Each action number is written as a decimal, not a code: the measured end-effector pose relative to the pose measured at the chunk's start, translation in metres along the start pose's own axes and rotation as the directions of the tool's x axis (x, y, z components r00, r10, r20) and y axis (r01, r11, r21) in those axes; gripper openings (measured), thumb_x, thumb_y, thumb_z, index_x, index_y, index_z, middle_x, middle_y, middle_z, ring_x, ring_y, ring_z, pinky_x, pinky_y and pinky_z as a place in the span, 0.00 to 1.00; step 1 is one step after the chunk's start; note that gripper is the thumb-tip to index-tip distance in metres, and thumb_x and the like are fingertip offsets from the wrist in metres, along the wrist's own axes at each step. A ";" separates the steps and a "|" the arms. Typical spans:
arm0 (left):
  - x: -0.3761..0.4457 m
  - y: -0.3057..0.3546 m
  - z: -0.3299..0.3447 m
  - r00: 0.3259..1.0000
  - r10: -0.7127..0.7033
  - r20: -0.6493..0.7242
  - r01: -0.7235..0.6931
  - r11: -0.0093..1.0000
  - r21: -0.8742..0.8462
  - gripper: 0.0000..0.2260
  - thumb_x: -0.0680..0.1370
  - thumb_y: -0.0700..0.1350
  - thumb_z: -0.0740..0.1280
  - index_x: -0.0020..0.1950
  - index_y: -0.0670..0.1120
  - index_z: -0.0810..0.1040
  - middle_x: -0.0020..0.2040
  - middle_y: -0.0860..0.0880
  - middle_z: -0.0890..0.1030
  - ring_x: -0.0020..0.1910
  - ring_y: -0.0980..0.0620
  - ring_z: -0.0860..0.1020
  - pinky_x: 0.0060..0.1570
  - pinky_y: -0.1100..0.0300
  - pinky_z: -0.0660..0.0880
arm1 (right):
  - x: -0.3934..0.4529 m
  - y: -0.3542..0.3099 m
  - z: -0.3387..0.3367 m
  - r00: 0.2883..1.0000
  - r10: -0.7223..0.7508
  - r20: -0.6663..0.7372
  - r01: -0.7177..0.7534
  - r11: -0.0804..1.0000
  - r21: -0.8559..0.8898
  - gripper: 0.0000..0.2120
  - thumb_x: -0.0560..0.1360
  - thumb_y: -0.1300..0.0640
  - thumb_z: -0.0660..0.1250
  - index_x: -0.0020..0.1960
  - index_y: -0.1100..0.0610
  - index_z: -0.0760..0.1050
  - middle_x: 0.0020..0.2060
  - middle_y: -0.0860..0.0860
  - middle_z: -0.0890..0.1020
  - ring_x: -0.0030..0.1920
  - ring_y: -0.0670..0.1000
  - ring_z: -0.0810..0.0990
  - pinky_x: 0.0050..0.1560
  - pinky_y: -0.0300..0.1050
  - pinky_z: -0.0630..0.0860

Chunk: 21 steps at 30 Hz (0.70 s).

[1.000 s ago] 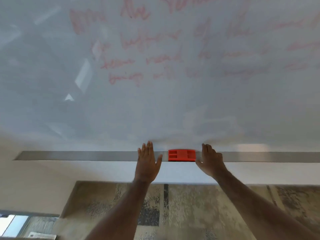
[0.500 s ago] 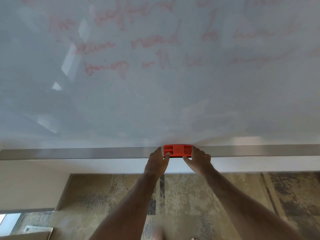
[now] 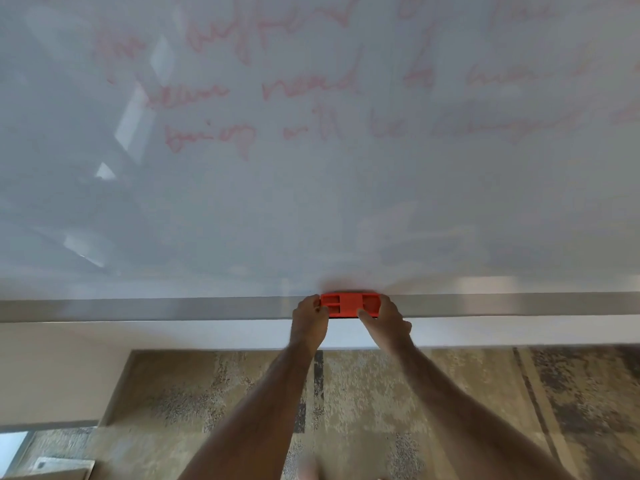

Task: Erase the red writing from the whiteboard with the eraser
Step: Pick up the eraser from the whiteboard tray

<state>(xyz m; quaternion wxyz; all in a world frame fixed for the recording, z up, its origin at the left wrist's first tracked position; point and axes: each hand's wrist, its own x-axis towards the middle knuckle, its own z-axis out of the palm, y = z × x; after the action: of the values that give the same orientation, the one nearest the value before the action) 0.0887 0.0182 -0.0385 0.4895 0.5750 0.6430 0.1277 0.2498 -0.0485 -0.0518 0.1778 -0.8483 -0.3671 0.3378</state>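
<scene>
A large glossy whiteboard fills the upper part of the head view. Faint red writing runs across its top in several lines. A red-orange eraser lies in the metal tray along the board's lower edge. My left hand grips the eraser's left end with curled fingers. My right hand grips its right end, thumb on the front face. The eraser still sits on the tray.
Below the tray runs a pale wall strip. Patterned brown carpet covers the floor under my arms. At the bottom left corner sit a light box or paper and a bright panel.
Both hands moved inward from beside the eraser and closed on its two ends. The view shifted so the writing sits higher and closer.
</scene>
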 end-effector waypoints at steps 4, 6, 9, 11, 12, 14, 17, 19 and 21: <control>-0.006 -0.001 -0.001 0.996 -0.025 -0.085 0.010 0.985 -0.172 0.16 0.81 0.35 0.68 0.40 0.54 0.83 0.39 0.53 0.83 0.39 0.52 0.78 0.36 0.64 0.72 | -0.006 -0.002 0.005 0.999 0.004 -0.052 0.008 0.975 0.220 0.21 0.80 0.43 0.68 0.68 0.53 0.73 0.59 0.50 0.81 0.60 0.56 0.81 0.68 0.59 0.72; -0.012 0.000 -0.004 0.994 -0.014 -0.108 -0.013 0.971 -0.239 0.15 0.83 0.37 0.70 0.46 0.57 0.87 0.43 0.56 0.87 0.41 0.57 0.82 0.40 0.72 0.76 | -0.013 -0.007 0.007 0.997 -0.010 -0.071 0.033 0.940 0.339 0.23 0.81 0.45 0.70 0.71 0.54 0.72 0.60 0.52 0.81 0.60 0.55 0.81 0.64 0.57 0.78; -0.020 -0.001 -0.007 0.991 0.005 -0.135 -0.047 0.951 -0.307 0.11 0.83 0.39 0.73 0.64 0.46 0.87 0.58 0.49 0.88 0.56 0.50 0.86 0.59 0.61 0.82 | -0.022 -0.013 0.008 0.995 -0.016 -0.101 0.061 0.890 0.452 0.25 0.81 0.45 0.71 0.73 0.56 0.71 0.61 0.51 0.80 0.60 0.54 0.81 0.61 0.47 0.80; -0.025 -0.001 -0.013 0.988 0.027 -0.154 -0.077 0.941 -0.328 0.12 0.83 0.40 0.74 0.67 0.45 0.84 0.60 0.48 0.86 0.59 0.49 0.85 0.55 0.65 0.80 | -0.027 -0.017 0.009 0.994 -0.017 -0.109 0.072 0.849 0.523 0.26 0.81 0.45 0.71 0.72 0.56 0.71 0.62 0.52 0.81 0.61 0.54 0.81 0.61 0.46 0.80; -0.027 -0.001 -0.017 0.987 0.040 -0.159 -0.093 0.934 -0.345 0.13 0.83 0.40 0.74 0.67 0.46 0.83 0.61 0.48 0.86 0.59 0.50 0.84 0.52 0.69 0.78 | -0.029 -0.019 0.009 0.994 -0.017 -0.112 0.078 0.822 0.565 0.25 0.81 0.46 0.71 0.72 0.57 0.72 0.61 0.53 0.81 0.62 0.55 0.81 0.61 0.46 0.79; -0.031 -0.003 -0.023 0.987 0.063 -0.150 -0.117 0.914 -0.388 0.14 0.82 0.40 0.75 0.67 0.49 0.80 0.61 0.49 0.85 0.58 0.51 0.84 0.49 0.72 0.77 | -0.033 -0.026 0.009 0.993 -0.020 -0.119 0.092 0.763 0.639 0.24 0.81 0.48 0.71 0.71 0.58 0.72 0.60 0.56 0.81 0.61 0.57 0.82 0.62 0.49 0.80; -0.039 -0.004 -0.035 0.985 0.109 -0.137 -0.159 0.878 -0.450 0.17 0.82 0.39 0.76 0.70 0.49 0.78 0.62 0.49 0.84 0.59 0.53 0.83 0.47 0.74 0.80 | -0.042 -0.038 0.007 0.990 -0.019 -0.139 0.116 0.667 0.736 0.23 0.81 0.49 0.72 0.69 0.60 0.73 0.60 0.59 0.81 0.61 0.60 0.82 0.65 0.55 0.80; -0.044 -0.004 -0.041 0.979 0.152 -0.133 -0.196 0.872 -0.448 0.18 0.81 0.39 0.76 0.69 0.50 0.78 0.62 0.49 0.84 0.60 0.52 0.83 0.48 0.74 0.80 | -0.047 -0.046 0.004 0.992 0.014 -0.127 0.097 0.567 0.818 0.23 0.79 0.47 0.73 0.69 0.55 0.73 0.61 0.57 0.81 0.62 0.57 0.82 0.66 0.56 0.80; -0.050 -0.004 -0.047 0.966 0.218 -0.142 -0.258 0.870 -0.419 0.19 0.81 0.40 0.77 0.69 0.52 0.78 0.62 0.50 0.84 0.61 0.52 0.83 0.51 0.72 0.80 | -0.055 -0.057 0.000 0.997 0.051 -0.060 0.033 0.418 0.908 0.24 0.77 0.45 0.74 0.69 0.50 0.72 0.60 0.55 0.82 0.61 0.55 0.82 0.64 0.53 0.81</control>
<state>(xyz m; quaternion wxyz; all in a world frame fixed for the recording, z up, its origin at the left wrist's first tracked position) 0.0429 -0.0071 0.0057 0.5561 0.5198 0.5440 0.3530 0.1935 -0.0519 0.0039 0.6195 -0.6327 -0.1153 0.4501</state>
